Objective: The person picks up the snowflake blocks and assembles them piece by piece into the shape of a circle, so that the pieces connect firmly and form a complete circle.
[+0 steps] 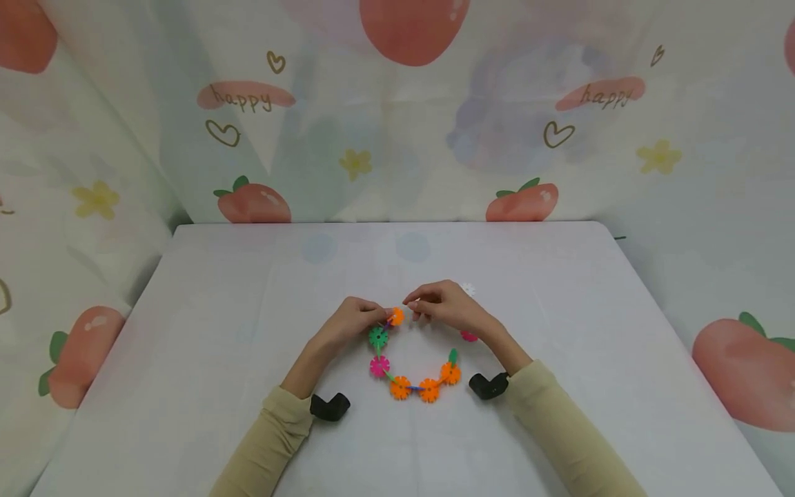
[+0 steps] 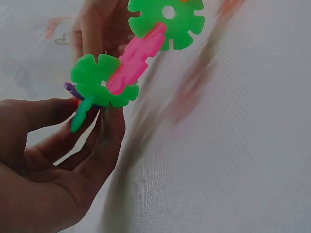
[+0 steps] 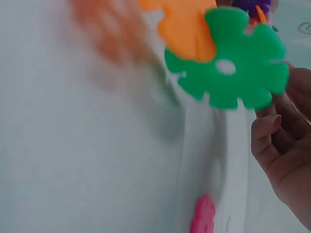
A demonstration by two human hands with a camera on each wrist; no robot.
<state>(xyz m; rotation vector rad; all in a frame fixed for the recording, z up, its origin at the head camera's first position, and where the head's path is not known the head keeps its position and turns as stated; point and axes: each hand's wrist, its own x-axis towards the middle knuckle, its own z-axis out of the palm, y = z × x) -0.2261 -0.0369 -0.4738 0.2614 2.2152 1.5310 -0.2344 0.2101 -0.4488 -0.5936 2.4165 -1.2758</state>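
The chain of snowflake discs [image 1: 410,369] curved from 12 to 4 o'clock on the table [image 1: 217,290]. Its top orange disc [image 1: 396,316] was pinched by the left hand [image 1: 349,321]; the right hand [image 1: 444,304], fingers curled, was held just beside at 3 o'clock.

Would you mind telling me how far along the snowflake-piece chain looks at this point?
Done: a curved chain of linked discs lies on the table. In hand: the left hand holds its upper end, the right hand meets it at the orange disc. Left: a loose pink piece and white piece lie unattached.
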